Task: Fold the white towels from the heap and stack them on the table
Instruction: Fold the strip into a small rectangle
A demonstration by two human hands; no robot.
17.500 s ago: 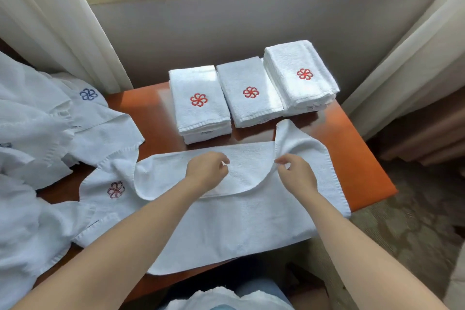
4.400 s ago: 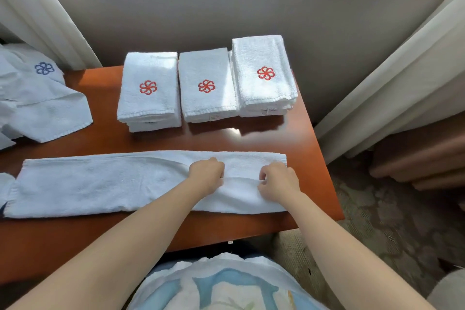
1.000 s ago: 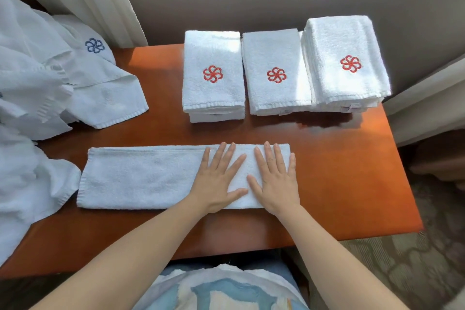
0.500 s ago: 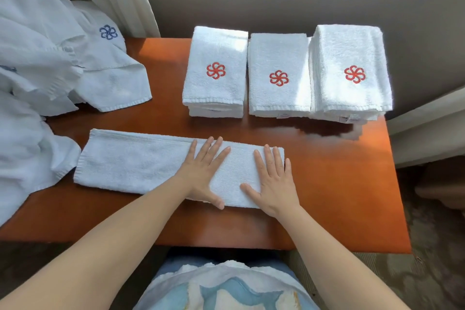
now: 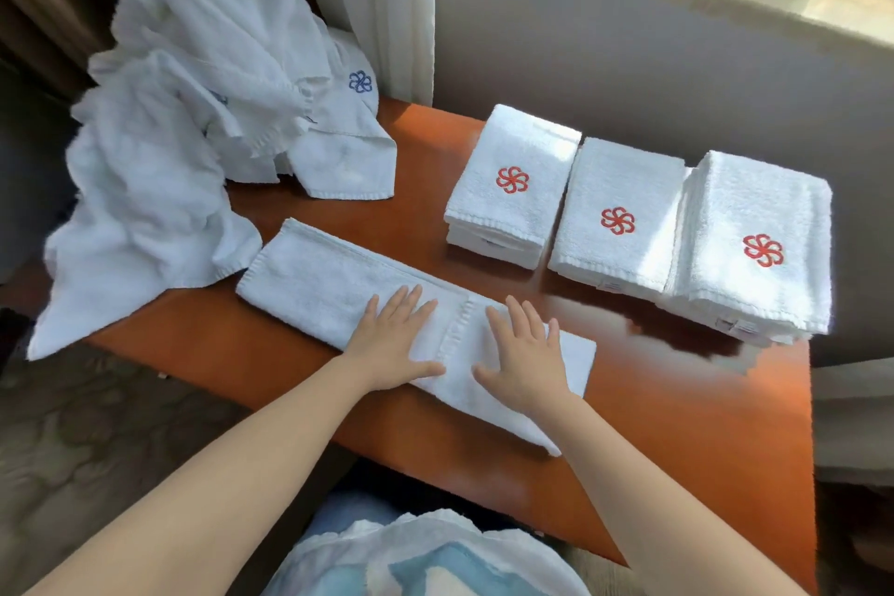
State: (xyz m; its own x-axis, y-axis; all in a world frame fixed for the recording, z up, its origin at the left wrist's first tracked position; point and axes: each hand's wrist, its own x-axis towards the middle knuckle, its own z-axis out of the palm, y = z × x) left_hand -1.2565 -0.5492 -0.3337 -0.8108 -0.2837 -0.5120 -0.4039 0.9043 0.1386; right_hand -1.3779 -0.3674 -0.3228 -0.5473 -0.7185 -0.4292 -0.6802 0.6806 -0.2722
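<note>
Table (image 5: 677,426) is carrying the heap (image 5: 159,189) at 10 o'clock, three folded stacks (image 5: 619,208) at 2 o'clock, and the towel strip (image 5: 319,286) at centre. Left hand (image 5: 392,344) and right hand (image 5: 525,358) are still pressing it flat (fingers straight, gripping nothing), drifting slightly apart; crosswise folding is probably coming next.

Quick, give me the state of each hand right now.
Left hand: open, fingers straight, pressing flat on the long folded towel.
Right hand: open, fingers straight, pressing flat on the same towel.
</note>
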